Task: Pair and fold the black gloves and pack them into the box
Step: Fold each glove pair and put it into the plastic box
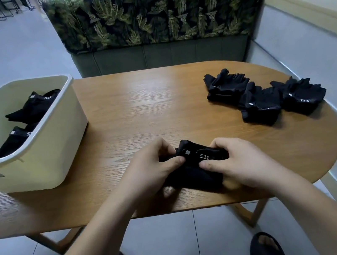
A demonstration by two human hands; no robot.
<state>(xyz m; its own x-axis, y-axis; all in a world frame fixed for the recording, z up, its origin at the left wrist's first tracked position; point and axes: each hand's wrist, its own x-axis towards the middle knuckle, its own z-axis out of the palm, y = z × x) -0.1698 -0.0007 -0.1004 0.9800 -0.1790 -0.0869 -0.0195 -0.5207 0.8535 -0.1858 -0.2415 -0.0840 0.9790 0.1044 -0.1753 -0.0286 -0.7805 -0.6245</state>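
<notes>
Near the table's front edge lies a folded pair of black gloves (200, 167) with white "5.11" lettering on top. My left hand (150, 170) grips its left side and my right hand (239, 162) grips its right side, thumbs pressing the upper fold. A cream plastic box (59, 142) stands at the left of the table with two folded black glove bundles (32, 109) inside. Several loose black gloves (264, 96) lie in an overlapping row at the right of the table.
The oval wooden table (139, 114) has a rounded right end. A bench with a leaf-pattern backrest (155, 10) stands behind it. A wall and window ledge run along the right. My feet in black slippers (266, 248) are below the table edge.
</notes>
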